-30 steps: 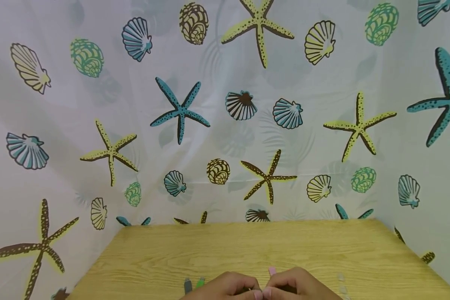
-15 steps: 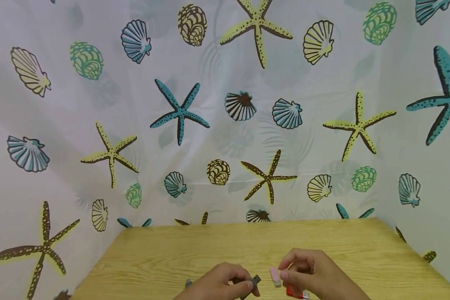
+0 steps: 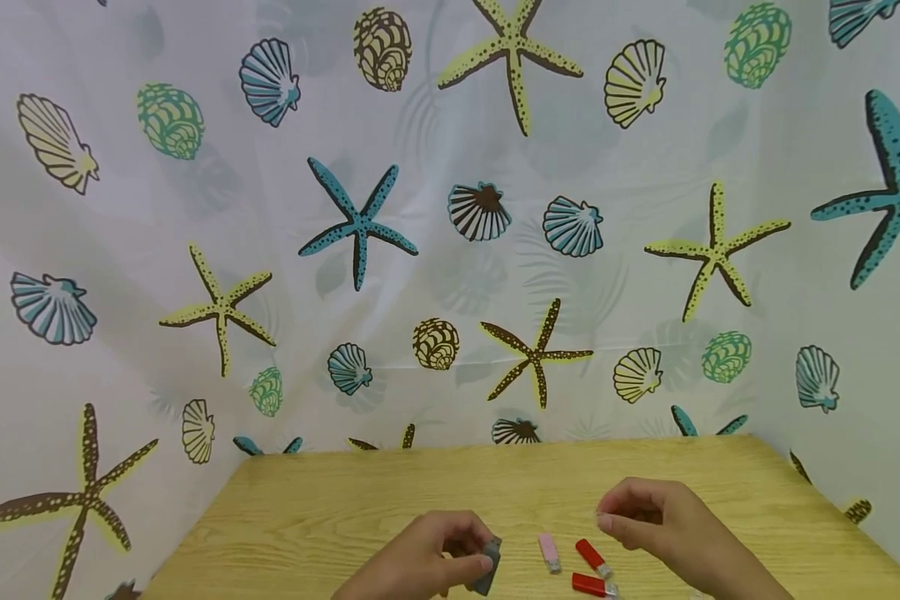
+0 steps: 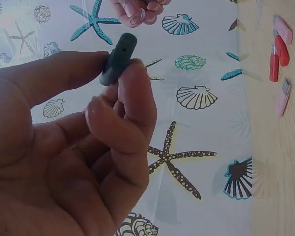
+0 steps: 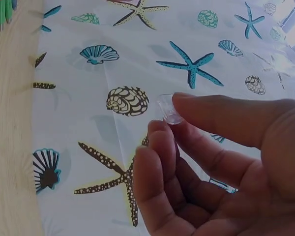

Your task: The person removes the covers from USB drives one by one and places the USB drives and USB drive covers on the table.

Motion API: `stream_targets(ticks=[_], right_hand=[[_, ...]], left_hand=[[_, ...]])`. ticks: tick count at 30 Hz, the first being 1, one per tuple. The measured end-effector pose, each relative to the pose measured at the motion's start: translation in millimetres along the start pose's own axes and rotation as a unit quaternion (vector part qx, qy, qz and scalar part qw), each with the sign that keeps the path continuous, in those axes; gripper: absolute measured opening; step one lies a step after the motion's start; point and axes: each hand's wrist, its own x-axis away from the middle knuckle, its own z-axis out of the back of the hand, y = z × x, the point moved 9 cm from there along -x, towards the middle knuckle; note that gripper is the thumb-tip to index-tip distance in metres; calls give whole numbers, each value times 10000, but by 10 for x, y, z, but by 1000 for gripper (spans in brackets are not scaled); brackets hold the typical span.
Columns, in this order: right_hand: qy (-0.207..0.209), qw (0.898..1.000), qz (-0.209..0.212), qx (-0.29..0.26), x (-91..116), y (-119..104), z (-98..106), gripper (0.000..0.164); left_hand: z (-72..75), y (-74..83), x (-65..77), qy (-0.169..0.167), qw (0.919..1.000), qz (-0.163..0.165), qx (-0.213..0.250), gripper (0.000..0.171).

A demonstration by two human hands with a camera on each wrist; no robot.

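Fingers (image 4: 137,93) pinch dark stick (image 4: 120,60) left; clear cap (image 5: 169,110) right.

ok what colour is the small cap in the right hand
The cap is clear, best seen in the right wrist view.

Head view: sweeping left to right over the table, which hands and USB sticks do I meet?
Left hand, dark gray USB stick, pink USB stick, two red USB sticks, right hand.
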Motion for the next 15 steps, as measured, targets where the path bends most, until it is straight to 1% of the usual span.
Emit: stream_targets(ticks=[2,4,9,13,15], right_hand=[[71,9995,30,290,2,37,68,23],[102,9991,-61,405,1,103,131,24],[60,9990,-256,364,-5,256,248,26],[68,9990,-296,339,7,341,342,28],[103,9985,-381,379,12,398,402,29]], left_hand=[[38,-20,-5,112,9999,36,-122,5],[76,-53,-15,209,9994,85,-244,4],[148,-167,-55,352,9981,243,-444,3],[183,-242,-79,383,9973,332,-534,4],[201,-275,-93,394,9969,374,-573,5]])
